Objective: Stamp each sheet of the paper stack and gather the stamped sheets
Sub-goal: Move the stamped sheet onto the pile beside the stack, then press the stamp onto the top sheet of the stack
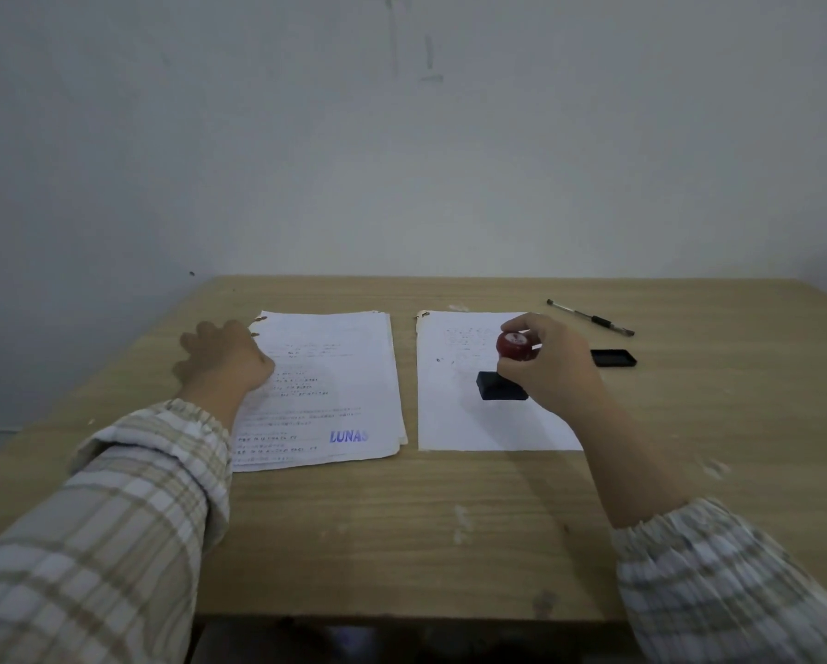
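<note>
A stack of printed sheets [335,376] lies on the left of the wooden table [402,519]; its top sheet carries a blue "LUNAS" stamp mark [348,436] at the lower right. My left hand [225,359] rests flat on the stack's left edge, fingers spread. To the right lies a single white sheet [454,424]. My right hand [550,364] grips the red round handle of a stamp [514,346], whose black rectangular base [490,385] is over the middle of that sheet. Whether the base touches the paper is unclear.
A black ink pad [612,358] lies just right of the single sheet. A black pen [591,317] lies behind it, near the wall. The table's left edge runs close to the stack, with a pale wall behind.
</note>
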